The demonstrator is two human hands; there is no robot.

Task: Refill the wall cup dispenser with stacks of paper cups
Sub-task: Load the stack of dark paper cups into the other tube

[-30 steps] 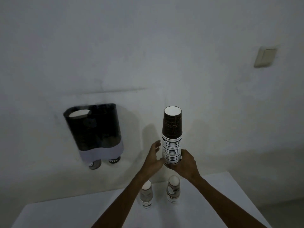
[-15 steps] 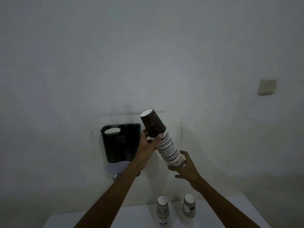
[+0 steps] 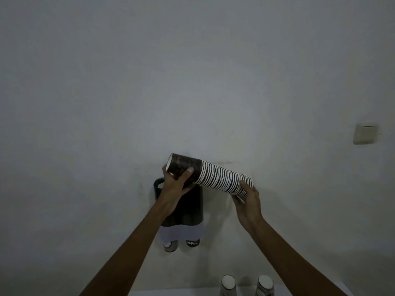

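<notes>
two hands hold one long stack of paper cups (image 3: 215, 175) nearly horizontal in front of the wall, above the dispenser (image 3: 188, 210). the left hand (image 3: 175, 184) grips the dark closed end, thumb across the outer cup. the right hand (image 3: 248, 201) cups the rim end, fingers wrapped under it. the dispenser is wall-mounted, dark above and pale below, with two cup bottoms protruding underneath. two short cup stacks (image 3: 228, 285) stand on the table (image 3: 181, 293) at the lower edge. a wall switch (image 3: 365, 133) sits well apart at right.
</notes>
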